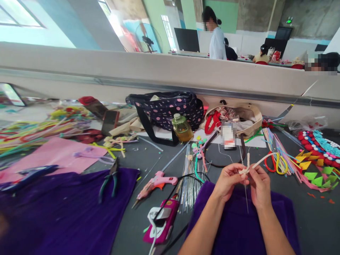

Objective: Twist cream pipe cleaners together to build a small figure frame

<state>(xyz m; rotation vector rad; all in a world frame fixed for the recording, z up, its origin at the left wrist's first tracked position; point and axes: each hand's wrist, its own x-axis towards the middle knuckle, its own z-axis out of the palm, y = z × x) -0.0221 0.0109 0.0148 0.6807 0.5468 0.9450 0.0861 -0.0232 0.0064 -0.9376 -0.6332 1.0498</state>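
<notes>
Above a purple cloth (pixel 278 212), both hands meet on a small cream pipe-cleaner piece (pixel 244 171). My left hand (pixel 230 180) is closed, its fingertips pinching the piece's left side. My right hand (pixel 259 184) is closed on the other side, where a long cream strand (pixel 265 157) rises and bends over to the right. A shorter cream end (pixel 248 158) stands upright between the hands. Below them a thin wire stem (pixel 247 200) hangs down in front of the cloth. The fingers hide part of where the strands join.
Left of my hands lie a pink glue gun (pixel 156 184), a magenta power strip (pixel 164 219), a bundle of wires (pixel 188 184) and pliers (pixel 110 180). Scissors (pixel 276 163) lie to the right. Behind are a bottle (pixel 182 129), a dotted bag (pixel 167 106) and a phone (pixel 228 136).
</notes>
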